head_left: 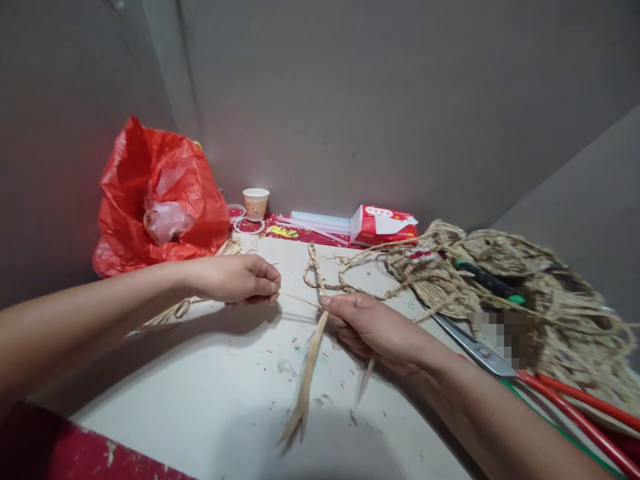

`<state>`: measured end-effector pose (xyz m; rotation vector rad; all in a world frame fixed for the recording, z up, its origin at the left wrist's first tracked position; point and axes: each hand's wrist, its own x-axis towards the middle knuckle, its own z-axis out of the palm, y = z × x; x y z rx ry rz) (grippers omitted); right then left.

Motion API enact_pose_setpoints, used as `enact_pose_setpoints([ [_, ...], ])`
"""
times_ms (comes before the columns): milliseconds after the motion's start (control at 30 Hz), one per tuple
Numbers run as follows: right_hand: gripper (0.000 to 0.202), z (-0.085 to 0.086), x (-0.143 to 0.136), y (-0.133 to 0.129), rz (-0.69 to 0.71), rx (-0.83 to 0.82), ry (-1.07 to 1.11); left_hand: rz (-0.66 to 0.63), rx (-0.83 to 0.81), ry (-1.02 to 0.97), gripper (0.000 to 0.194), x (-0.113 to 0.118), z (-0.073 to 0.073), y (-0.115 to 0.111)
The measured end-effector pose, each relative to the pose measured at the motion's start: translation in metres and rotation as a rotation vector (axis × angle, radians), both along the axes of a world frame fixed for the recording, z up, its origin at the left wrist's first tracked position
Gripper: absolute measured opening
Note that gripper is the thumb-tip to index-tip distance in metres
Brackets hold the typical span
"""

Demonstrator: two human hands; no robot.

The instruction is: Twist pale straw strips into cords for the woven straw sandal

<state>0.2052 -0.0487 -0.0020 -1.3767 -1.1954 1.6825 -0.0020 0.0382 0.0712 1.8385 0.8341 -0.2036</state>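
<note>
Pinched at the fingertips, my left hand (247, 279) holds a thin straw-coloured strand (300, 298) that runs across to my right hand (363, 323). My right hand is closed on a braided cord (314, 270) of the same fibre, its thumb on top. From under that thumb a loose, flat fibre tail (307, 387) hangs toward the front, frayed at its end. Behind the right hand the braid bends into a loop and trails right to a large heap of braided cord (540, 267).
Large scissors (475, 347) with red handles and a black-and-green tool (493, 283) lie at right. A red plastic bag (160, 200) stands at back left. Along the back are a paper cup (256, 205), a tissue pack (380, 225) and plastic strips (320, 223).
</note>
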Motion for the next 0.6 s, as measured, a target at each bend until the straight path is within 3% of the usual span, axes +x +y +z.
enact_pose_setpoints([
  [133, 0.045, -0.002, 0.002, 0.001, 0.033, -0.01, 0.058, 0.027, 0.162, 0.084, 0.023, -0.031, 0.036, 0.001],
  [233, 0.044, -0.004, 0.003, 0.001, 0.048, -0.04, 0.086, 0.062, 0.288, 0.191, 0.021, -0.05, 0.051, 0.004],
  [433, 0.046, -0.008, 0.002, 0.003, 0.046, -0.089, 0.097, 0.157, 0.666, 0.291, 0.019, -0.073, 0.048, 0.023],
  [533, 0.046, -0.008, 0.001, 0.003, 0.038, -0.092, 0.076, 0.198, 0.668, 0.187, 0.018, -0.068, 0.048, 0.029],
  [600, 0.047, -0.009, 0.0, 0.002, 0.04, -0.088, 0.05, 0.244, 0.661, 0.048, 0.019, -0.054, 0.057, 0.029],
])
